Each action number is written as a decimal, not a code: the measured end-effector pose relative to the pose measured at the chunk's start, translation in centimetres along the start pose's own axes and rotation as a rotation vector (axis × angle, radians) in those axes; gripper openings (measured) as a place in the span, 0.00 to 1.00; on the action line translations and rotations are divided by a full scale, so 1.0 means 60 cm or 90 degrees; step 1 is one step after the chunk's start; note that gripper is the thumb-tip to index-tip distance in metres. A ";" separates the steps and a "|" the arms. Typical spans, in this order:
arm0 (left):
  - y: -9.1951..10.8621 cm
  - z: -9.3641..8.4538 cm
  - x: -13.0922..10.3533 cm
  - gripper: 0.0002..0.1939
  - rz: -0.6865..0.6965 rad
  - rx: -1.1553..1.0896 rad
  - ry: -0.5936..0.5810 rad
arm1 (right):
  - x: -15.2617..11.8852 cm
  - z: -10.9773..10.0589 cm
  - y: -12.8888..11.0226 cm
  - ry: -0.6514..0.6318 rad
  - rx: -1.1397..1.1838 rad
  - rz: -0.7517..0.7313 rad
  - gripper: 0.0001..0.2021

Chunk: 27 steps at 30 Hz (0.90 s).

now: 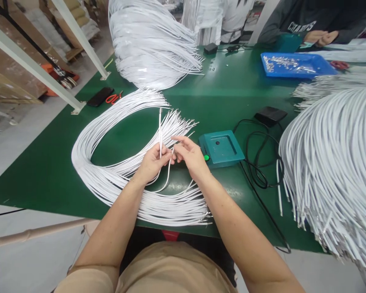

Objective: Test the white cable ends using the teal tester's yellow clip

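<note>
My left hand (154, 160) is closed on a white cable (160, 132), one stretch of which stands up above the fingers. Close beside it, my right hand (187, 154) pinches a white cable (168, 173) that hangs down in a curve between the hands. The fingertips of both hands nearly meet, and the cable end between them is too small to make out. Under and behind the hands lies a curved bundle of white cables (82, 158) with metal-tipped ends. To the right of my right hand sits a teal device (233, 152) with a lit green button (206, 157).
Large white cable piles lie at the back (152, 44) and right (332, 162) of the green table (49, 171). A blue tray (293, 73) holds small parts. Black cords (256, 162), a phone (100, 97) and orange-handled scissors (112, 98) lie around. Another person's hands (323, 38) are at the back right.
</note>
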State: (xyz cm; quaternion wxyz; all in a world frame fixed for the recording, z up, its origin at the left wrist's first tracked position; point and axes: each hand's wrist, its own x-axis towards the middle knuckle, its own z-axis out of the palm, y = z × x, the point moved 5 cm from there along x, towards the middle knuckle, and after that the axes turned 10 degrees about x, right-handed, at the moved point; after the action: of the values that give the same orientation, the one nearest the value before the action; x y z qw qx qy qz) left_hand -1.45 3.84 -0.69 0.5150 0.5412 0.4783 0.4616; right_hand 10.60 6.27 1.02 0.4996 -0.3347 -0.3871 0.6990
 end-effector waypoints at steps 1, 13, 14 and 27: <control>-0.001 0.001 0.000 0.18 0.000 0.002 -0.012 | -0.001 0.001 -0.003 -0.013 -0.005 -0.008 0.11; 0.003 -0.010 -0.002 0.17 0.015 0.009 0.028 | 0.003 -0.012 -0.005 0.022 -0.016 -0.014 0.08; 0.002 -0.010 -0.002 0.16 0.022 0.007 0.027 | 0.003 -0.010 -0.004 0.015 -0.020 -0.015 0.07; 0.004 0.001 -0.003 0.16 0.038 0.026 -0.035 | 0.002 0.001 0.013 -0.042 0.033 0.114 0.20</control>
State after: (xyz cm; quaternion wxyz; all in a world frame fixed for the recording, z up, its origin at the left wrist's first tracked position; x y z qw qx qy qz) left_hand -1.37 3.62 -0.48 0.5029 0.5783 0.4566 0.4517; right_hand 10.18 6.22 0.37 0.4305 -0.3316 -0.3541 0.7611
